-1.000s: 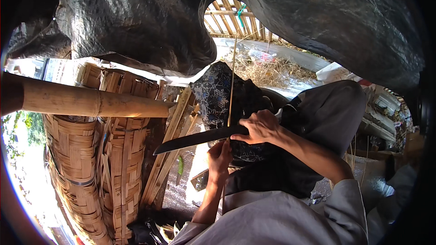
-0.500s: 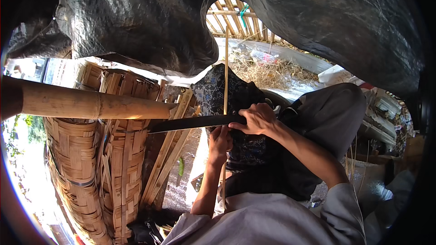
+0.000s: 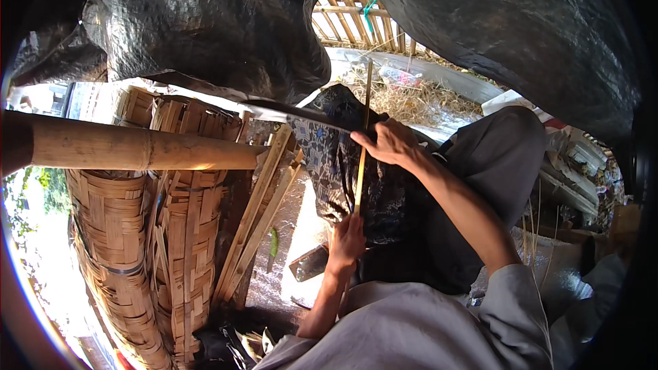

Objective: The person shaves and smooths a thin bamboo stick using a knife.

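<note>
Above the patterned dark cloth [image 3: 319, 161]: one slender bamboo strip [image 3: 360, 181], lengthwise, lower part clasped in the left hand [image 3: 347, 238]; one long knife [image 3: 325, 120], crosswise to it, gripped in the right hand [image 3: 393, 142], blade pointing leftward.

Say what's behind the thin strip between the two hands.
Dark patterned cloth shows on both sides behind the strip. Whatever the cloth covers can't be seen.
</note>
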`<move>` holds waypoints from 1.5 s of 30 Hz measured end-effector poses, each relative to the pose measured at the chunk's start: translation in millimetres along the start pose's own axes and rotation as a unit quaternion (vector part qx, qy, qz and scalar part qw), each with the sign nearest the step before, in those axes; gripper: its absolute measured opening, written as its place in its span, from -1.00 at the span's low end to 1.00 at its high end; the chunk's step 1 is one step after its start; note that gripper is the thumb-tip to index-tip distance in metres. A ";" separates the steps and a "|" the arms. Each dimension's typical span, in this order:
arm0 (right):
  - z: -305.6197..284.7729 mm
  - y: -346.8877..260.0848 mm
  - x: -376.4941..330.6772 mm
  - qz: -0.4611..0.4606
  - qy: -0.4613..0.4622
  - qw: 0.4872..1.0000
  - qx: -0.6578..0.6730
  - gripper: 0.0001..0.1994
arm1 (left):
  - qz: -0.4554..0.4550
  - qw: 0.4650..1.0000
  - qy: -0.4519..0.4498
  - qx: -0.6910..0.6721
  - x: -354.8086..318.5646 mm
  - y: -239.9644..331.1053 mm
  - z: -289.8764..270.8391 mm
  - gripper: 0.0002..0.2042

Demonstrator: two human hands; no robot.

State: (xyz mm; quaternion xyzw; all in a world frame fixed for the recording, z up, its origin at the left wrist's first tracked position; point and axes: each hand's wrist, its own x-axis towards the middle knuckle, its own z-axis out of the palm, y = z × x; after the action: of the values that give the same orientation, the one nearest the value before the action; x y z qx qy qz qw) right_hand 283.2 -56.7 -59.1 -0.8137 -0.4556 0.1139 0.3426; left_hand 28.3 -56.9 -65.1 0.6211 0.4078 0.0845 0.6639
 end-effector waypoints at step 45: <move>-17.2 -26.4 -16.4 0.091 -0.173 0.981 0.014 -0.35 | -0.154 0.969 0.055 -0.187 16.4 81.5 0.5 -0.71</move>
State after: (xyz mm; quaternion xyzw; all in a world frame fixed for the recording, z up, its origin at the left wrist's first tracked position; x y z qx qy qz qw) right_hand 265.0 -68.7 -31.0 -0.8146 -0.4304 0.2904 0.2585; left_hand 71.5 -29.6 0.5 0.4101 0.5118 0.0898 0.7495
